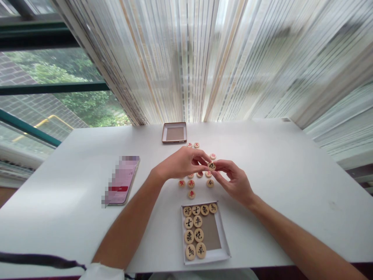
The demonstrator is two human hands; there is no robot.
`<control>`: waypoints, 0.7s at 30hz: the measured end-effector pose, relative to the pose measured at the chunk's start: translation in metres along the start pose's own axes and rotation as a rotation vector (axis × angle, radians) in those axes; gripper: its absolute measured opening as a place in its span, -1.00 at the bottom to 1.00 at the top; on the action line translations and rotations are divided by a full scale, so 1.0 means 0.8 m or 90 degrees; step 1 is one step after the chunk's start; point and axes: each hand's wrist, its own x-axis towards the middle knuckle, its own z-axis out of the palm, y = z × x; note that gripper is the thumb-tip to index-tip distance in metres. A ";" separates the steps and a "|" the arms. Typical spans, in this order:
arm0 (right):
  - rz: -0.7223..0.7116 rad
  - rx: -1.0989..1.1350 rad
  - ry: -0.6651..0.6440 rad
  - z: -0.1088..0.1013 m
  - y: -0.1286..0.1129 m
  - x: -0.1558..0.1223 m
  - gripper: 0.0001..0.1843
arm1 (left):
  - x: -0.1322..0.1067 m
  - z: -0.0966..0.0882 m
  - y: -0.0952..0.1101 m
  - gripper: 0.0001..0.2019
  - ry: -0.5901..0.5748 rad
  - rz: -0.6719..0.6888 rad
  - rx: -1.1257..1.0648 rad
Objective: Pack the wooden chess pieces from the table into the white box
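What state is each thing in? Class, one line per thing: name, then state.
Held disc: raised, black character showing
Left hand: pinching the held disc
Right hand: pinching the held disc
Loose discs: face up on the table
Near box: uncovered, partly filled with discs
Far box: open side up
Phone: flat, screen lit, partly pixelated
Curtain: hanging, left window uncovered

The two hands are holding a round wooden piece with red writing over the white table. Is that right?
Nearly: the head view shows black writing on the round wooden piece. The left hand and right hand do hold it over the white table.
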 end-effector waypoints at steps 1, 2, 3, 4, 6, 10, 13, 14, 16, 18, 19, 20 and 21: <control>-0.002 -0.006 0.000 0.000 0.000 0.000 -0.71 | 0.000 0.000 0.000 -0.77 -0.002 0.000 -0.002; -0.004 -0.011 -0.002 0.000 0.001 0.001 -0.71 | 0.000 0.000 0.000 -0.79 -0.004 0.001 -0.003; -0.007 -0.015 -0.003 0.000 0.001 0.001 -0.71 | 0.000 0.000 0.000 -0.80 -0.007 0.002 -0.005; -0.009 -0.020 -0.005 0.000 0.001 0.001 -0.70 | 0.000 0.000 0.001 -0.81 -0.009 0.004 -0.005; -0.014 -0.028 -0.005 -0.001 0.000 0.001 -0.69 | 0.000 0.000 0.001 -0.83 -0.011 0.009 -0.001; -0.024 -0.054 0.002 -0.003 -0.002 0.000 -0.69 | 0.001 0.001 0.002 -0.83 0.001 0.018 0.019; -0.043 -0.076 0.004 -0.004 -0.003 0.000 -0.69 | 0.002 0.002 0.001 -0.83 0.010 0.033 0.029; -0.050 -0.082 0.004 -0.004 -0.003 0.000 -0.69 | 0.003 0.002 0.001 -0.83 0.011 0.037 0.031; -0.063 -0.091 0.004 -0.004 -0.003 0.000 -0.68 | 0.003 0.002 0.000 -0.82 0.013 0.039 0.032; -0.076 -0.094 0.006 -0.004 -0.003 0.001 -0.68 | 0.003 0.002 0.000 -0.83 0.017 0.036 0.033; -0.083 -0.092 0.008 -0.004 -0.002 0.001 -0.69 | 0.004 0.002 0.000 -0.83 0.018 0.035 0.037; -0.091 -0.089 0.009 -0.005 -0.002 0.001 -0.69 | 0.004 0.002 0.000 -0.83 0.016 0.033 0.042; -0.099 -0.087 0.009 -0.005 -0.001 0.002 -0.69 | 0.004 0.002 -0.001 -0.83 0.013 0.033 0.047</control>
